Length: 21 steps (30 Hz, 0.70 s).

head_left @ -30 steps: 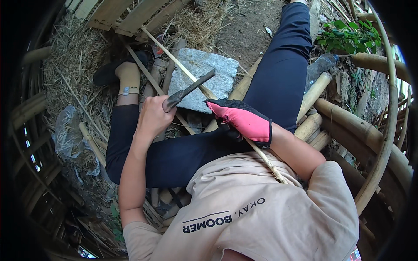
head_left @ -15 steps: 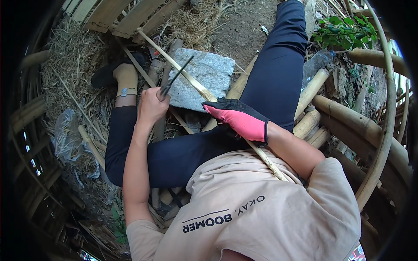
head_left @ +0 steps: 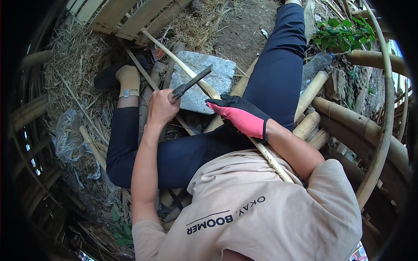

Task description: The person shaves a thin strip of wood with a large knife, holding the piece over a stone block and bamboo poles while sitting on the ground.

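My bare left hand is closed round the handle of a knife. Its dark, wide blade points up and to the right, crossing over the pale stick. That long bamboo stick runs slantwise from the slats at the top left down to my waist. A pink and black glove covers my right hand, which grips the stick above my thigh; its fingers are partly hidden. Beneath the stick and blade lies a flat grey stone block.
Thick bamboo poles stand along the right, beside a clear plastic bottle and a leafy green plant. Dry straw and a crumpled plastic bag lie at the left. Bamboo slats lean at the top left.
My left hand has moved slightly right, and the knife has turned so its broad side shows more, its tip farther right. The right hand keeps its hold on the stick.
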{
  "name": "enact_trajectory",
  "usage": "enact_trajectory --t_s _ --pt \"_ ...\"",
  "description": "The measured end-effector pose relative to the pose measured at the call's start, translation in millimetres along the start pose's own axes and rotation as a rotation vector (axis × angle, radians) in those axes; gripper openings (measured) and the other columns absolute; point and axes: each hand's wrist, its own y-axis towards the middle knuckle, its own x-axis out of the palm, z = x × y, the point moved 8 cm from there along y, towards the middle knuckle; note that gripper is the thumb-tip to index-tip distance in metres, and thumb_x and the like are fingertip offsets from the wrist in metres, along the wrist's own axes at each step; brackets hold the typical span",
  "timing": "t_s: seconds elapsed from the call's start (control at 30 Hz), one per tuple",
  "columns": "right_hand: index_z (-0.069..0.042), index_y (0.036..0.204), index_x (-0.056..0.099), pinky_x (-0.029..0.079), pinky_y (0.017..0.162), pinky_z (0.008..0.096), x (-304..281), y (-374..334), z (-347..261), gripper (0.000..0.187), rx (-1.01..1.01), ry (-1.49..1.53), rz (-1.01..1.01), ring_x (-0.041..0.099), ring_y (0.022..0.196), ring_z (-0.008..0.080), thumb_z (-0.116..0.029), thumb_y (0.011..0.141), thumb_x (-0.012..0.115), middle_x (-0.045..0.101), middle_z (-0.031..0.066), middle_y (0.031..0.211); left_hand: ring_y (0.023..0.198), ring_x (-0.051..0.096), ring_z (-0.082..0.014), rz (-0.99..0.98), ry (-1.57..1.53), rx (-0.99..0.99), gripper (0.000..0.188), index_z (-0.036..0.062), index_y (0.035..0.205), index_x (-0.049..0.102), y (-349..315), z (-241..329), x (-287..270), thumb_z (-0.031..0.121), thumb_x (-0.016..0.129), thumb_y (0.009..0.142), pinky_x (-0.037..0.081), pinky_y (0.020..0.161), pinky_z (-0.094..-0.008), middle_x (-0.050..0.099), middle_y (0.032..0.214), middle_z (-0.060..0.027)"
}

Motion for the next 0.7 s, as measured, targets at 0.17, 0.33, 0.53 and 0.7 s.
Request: enact_trajectory --t_s 0.17,0.33,0.53,0.7 --pt "-0.015 0.12 0.069 0.039 0.055 0.0287 12.5 -12.1 17.8 0.069 0.143 0.085 -0.028 0.041 0.061 0.0107 -0.076 0.094 0.051 0.051 -0.0014 0.078 0.073 0.062 -0.0485 0.061 -0.015 -0.131 0.017 -0.0036 0.076 0.061 14.4 -46.7 -21.7 0.012 0.063 0.081 0.048 0.064 -0.0514 0.061 0.07 -0.0259" --pt "-0.022 0.135 0.063 0.04 0.057 0.0254 10.7 -15.0 9.7 0.073 0.171 0.09 -0.153 0.042 0.066 0.0087 -0.08 0.092 0.049 0.056 -0.0015 0.094 0.061 0.06 -0.0424 -0.027 -0.066 0.037 0.017 -0.0041 0.075 0.059 1.2 -12.3 -4.9 0.011 0.064 0.083 0.046 0.06 -0.0441 0.057 0.065 -0.0229" --pt "-0.034 0.159 0.039 0.038 0.057 0.0217 14.6 -16.3 12.3 0.057 0.086 0.137 -0.238 0.04 0.067 0.0052 -0.05 0.104 0.037 0.058 -0.0017 0.113 0.069 0.059 -0.0476 0.01 -0.1 0.138 0.014 -0.0005 0.073 0.058 0.4 7.4 1.3 0.008 0.065 0.08 0.046 0.061 -0.0491 0.058 0.068 -0.0245" --pt "-0.027 0.145 0.059 0.034 0.054 0.0203 8.4 -14.5 7.2 0.056 0.015 0.245 -0.102 0.04 0.061 0.0017 -0.062 0.103 0.044 0.052 -0.0092 0.084 0.073 0.061 -0.0481 0.047 -0.013 0.107 0.016 -0.0003 0.075 0.06 13.6 -1.1 1.1 0.013 0.066 0.082 0.048 0.062 -0.0499 0.061 0.071 -0.0252"
